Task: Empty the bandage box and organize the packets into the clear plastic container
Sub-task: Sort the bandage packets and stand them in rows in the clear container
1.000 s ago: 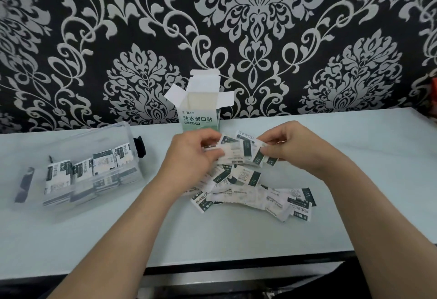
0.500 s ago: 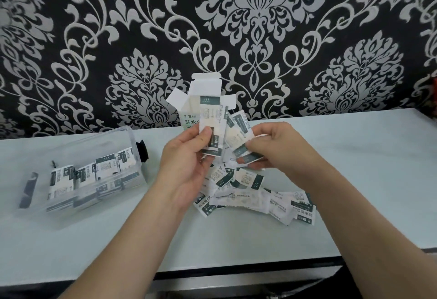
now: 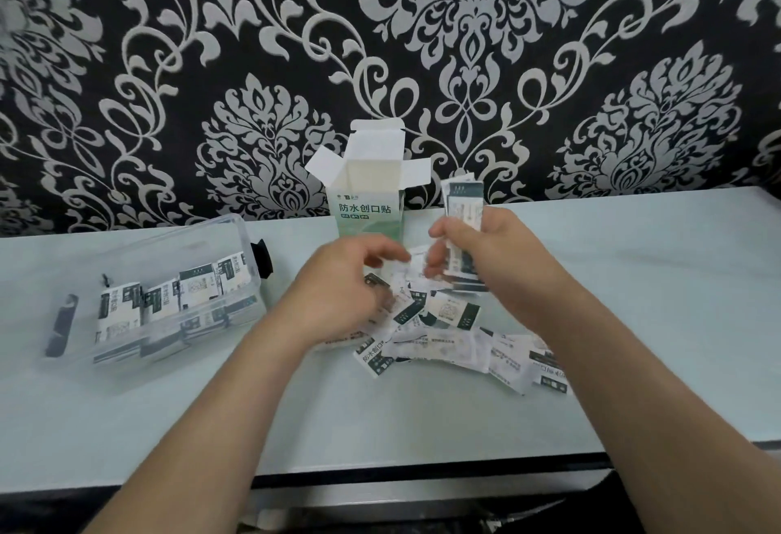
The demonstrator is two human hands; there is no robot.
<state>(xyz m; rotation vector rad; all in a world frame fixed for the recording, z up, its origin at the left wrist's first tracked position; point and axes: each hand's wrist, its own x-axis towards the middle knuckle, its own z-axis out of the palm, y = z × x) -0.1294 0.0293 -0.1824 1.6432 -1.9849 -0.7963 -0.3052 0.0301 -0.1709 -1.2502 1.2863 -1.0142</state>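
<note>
Right grip [image 3: 492, 261], just right of centre, is clamping a small upright stack of bandage packets [image 3: 464, 204], with thumb and fingers curling round its lower half. Left grip [image 3: 343, 292], at centre, is hovering with curled fingers over the loose packets [image 3: 443, 337], which are lying scattered on the pale surface [image 3: 642, 288]. Motion blur is hiding whether this grip is pinching one, so I cannot tell. Behind the hands, the bandage box [image 3: 368, 206] is standing upright at centre rear with its flaps open, against black and silver patterned wallpaper [image 3: 465, 47]. At the left of the frame, the clear plastic container [image 3: 234, 224] is sitting well apart from the pile and holding a row of packets [image 3: 169, 301] standing on edge.
</note>
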